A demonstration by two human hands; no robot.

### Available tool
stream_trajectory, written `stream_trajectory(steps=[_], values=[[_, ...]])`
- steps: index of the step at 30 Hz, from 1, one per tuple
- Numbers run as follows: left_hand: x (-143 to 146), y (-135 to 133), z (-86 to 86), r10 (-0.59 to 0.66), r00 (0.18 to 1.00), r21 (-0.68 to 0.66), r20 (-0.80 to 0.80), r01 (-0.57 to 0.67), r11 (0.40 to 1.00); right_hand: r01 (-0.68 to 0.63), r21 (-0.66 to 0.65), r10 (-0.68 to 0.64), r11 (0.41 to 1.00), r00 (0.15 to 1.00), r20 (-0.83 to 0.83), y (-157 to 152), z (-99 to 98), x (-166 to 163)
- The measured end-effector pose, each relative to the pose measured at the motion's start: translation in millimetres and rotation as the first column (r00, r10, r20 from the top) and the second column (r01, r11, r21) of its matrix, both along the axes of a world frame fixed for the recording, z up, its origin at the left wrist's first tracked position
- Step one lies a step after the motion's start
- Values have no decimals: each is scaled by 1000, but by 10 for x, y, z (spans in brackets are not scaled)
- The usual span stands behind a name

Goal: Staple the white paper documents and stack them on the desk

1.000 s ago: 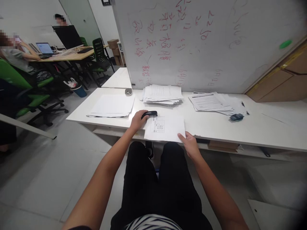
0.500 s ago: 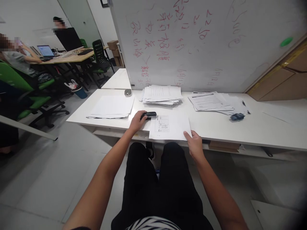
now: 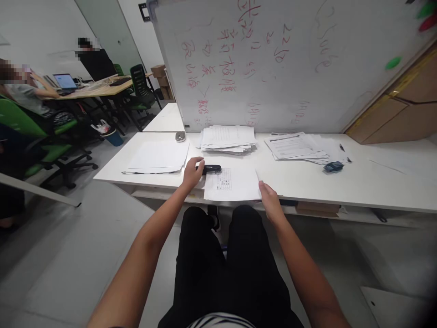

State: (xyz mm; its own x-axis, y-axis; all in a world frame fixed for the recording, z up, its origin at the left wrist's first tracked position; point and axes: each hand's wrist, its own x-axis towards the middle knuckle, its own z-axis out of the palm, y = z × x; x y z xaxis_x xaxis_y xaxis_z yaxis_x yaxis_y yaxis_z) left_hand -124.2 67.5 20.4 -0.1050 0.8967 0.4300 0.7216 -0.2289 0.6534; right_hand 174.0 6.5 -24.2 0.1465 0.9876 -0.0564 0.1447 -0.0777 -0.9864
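My left hand [image 3: 192,171] is wrapped round a black stapler [image 3: 210,169] that sits at the top left corner of a printed sheet [image 3: 232,184] lying at the near edge of the white table [image 3: 358,182]. My right hand [image 3: 268,199] pinches the sheet's lower right corner. The sheet carries a small printed table near its top left.
A blank paper pile [image 3: 157,157] lies to the left, a thick stack [image 3: 228,138] behind the stapler, and spread printed pages [image 3: 295,146] with a dark small object [image 3: 333,166] to the right. A whiteboard [image 3: 273,64] with red writing stands behind. People sit at a desk [image 3: 92,86] far left.
The sheet slid right and then back left under my right hand. My left hand stayed on the stapler at the sheet's corner. The camera tilted slightly.
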Motion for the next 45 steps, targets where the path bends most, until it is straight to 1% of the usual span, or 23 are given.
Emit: stream_trajectory(steps=[2, 3, 4, 5, 6, 7, 8, 9, 10, 11, 12, 14, 16, 18, 21, 24, 28, 31, 34, 37, 39, 42, 45], values=[[97, 113, 115, 117, 993, -58, -11, -117, 991, 62, -10, -62, 998, 998, -20, -38, -27, -8], [159, 184, 165, 164, 986, -112, -42, -168, 979, 135, 25, -135, 990, 991, 5, -69, -53, -7], [225, 260, 204, 201, 975, -168, -92, -214, 962, 231, 91, -236, 969, 970, 53, -103, -85, 5], [290, 339, 230, 214, 965, -215, -153, -244, 946, 320, 186, -345, 929, 931, 123, -138, -124, 32], [349, 416, 241, 209, 954, -239, -216, -259, 936, 381, 298, -448, 875, 870, 205, -168, -166, 76], [401, 488, 238, 189, 941, -263, -280, -264, 928, 402, 414, -537, 817, 793, 289, -188, -210, 137], [443, 552, 223, 173, 927, -305, -332, -279, 911, 381, 516, -601, 767, 708, 371, -193, -256, 210], [476, 606, 202, 147, 923, -348, -355, -276, 896, 330, 598, -644, 730, 624, 443, -181, -307, 287], [501, 650, 180, 115, 923, -394, -367, -266, 880, 267, 653, -668, 709, 551, 500, -153, -363, 360], [520, 683, 161, 97, 923, -441, -372, -268, 857, 203, 679, -670, 706, 503, 546, -114, -426, 423], [536, 709, 148, 73, 926, -480, -372, -259, 838, 155, 678, -655, 718, 479, 584, -68, -495, 468], [558, 746, 132, 44, 926, -522, -376, -251, 815, 109, 631, -598, 768, 476, 645, 19, -632, 498], [563, 781, 107, 21, 923, -529, -384, -238, 815, 132, 586, -568, 799, 486, 664, 73, -737, 464], [539, 827, 57, -10, 927, -524, -376, -203, 827, 172, 565, -567, 807, 493, 660, 83, -784, 410], [465, 907, -41, -65, 943, -542, -325, -129, 830, 169, 536, -537, 827, 522, 663, 48, -768, 360], [415, 963, -91, -99, 958, -586, -270, -82, 806, 161, 510, -508, 845, 541, 671, 13, -733, 348], [436, 959, -46, -69, 959, -627, -275, -124, 769, 148, 503, -499, 852, 521, 692, -1, -747, 378], [457, 927, -2, -58, 960, -637, -275, -137, 759, 61, 490, -450, 870, 509, 734, -9, -799, 454], [440, 919, -16, -62, 966, -622, -252, -113, 775, -23, 473, -398, 881, 503, 767, -13, -845, 552], [411, 936, -61, -71, 969, -577, -237, -82, 812, -58, 431, -351, 901, 488, 800, -24, -851, 626], [411, 943, -70, -80, 965, -561, -251, -78, 824, -77, 404, -320, 912, 482, 816, -36, -836, 646], [449, 926, -27, -73, 952, -588, -296, -122, 800, -89, 415, -326, 905, 483, 813, -48, -815, 619], [495, 887, 35, -49, 944, -603, -327, -168, 780, -32, 442, -372, 896, 490, 788, -47, -807, 529]])
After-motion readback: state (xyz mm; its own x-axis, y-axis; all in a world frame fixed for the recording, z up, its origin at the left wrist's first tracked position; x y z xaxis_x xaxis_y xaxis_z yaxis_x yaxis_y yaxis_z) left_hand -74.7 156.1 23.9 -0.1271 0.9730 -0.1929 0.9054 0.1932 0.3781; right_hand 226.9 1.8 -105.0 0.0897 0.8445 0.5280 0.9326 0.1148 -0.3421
